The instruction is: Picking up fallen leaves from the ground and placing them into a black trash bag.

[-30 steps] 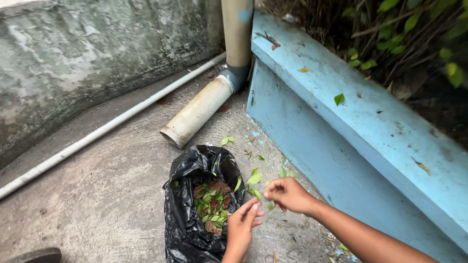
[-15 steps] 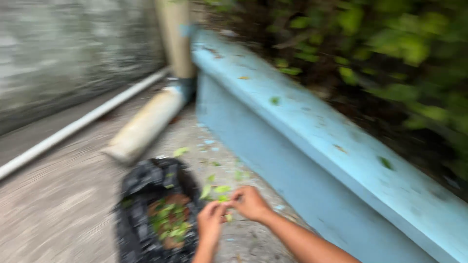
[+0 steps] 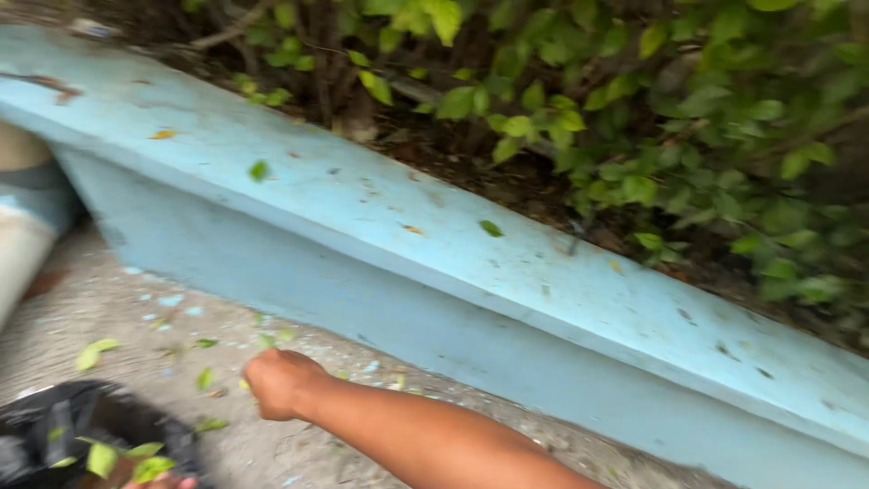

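My right hand [image 3: 281, 385] hovers low over the concrete ground, fingers curled into a fist with its back toward me; what it holds, if anything, is hidden. Small green leaves [image 3: 206, 376] lie scattered on the ground just left of it. A black plastic bag [image 3: 50, 426] with green leaves [image 3: 149, 466] inside sits at the bottom left. Only the fingertips of my left hand [image 3: 161, 483] show at the bottom edge, beside the bag's opening.
A long light-blue concrete ledge [image 3: 380, 217] runs diagonally behind the hand, with a few fallen leaves on top. A leafy shrub [image 3: 634, 118] grows behind it. A beige pipe [image 3: 18, 226] lies at the left edge. Blue paint flakes dot the ground.
The view has swung right, pushing the bag and pipe to the left edge. My hands have parted; the right hand now sits closed over the ground and the left has dropped almost out of view.
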